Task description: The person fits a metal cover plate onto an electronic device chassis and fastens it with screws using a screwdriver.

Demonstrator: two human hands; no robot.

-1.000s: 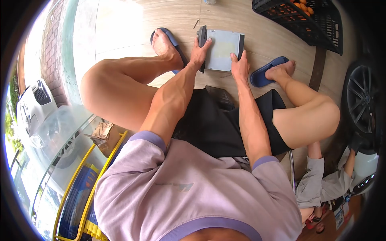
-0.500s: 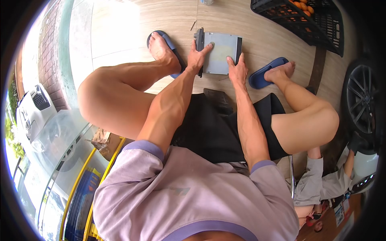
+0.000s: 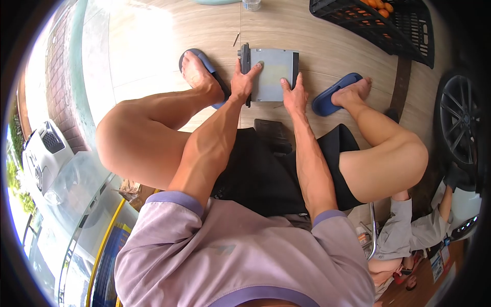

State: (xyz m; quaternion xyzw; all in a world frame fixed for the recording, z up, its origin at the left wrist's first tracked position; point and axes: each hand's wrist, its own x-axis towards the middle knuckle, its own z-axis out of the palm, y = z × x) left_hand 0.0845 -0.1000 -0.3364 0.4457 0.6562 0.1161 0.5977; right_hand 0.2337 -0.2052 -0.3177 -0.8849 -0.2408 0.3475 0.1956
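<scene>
A flat grey metal box (image 3: 271,77), with a black panel along its left side and a dark right edge, is held between my hands above the floor. My left hand (image 3: 243,82) is closed round its left side, thumb lying on the top face and fingers behind the black panel. On the opposite side my right hand (image 3: 295,96) grips the right edge, its thumb on top near the corner. The fingers beneath the box are hidden. A dark rectangular object (image 3: 272,135) lies below the box, in front of my black shorts.
A black plastic crate (image 3: 378,25) with oranges stands at the upper right. A small screwdriver-like tool (image 3: 236,39) lies on the tiled floor (image 3: 204,30), near a clear container (image 3: 251,4). At the right are a car wheel (image 3: 459,123) and another person (image 3: 404,230).
The view has shifted slightly, so the box and both hands appear a little lower and further left. More of the clear container shows. Both hands keep their hold.
</scene>
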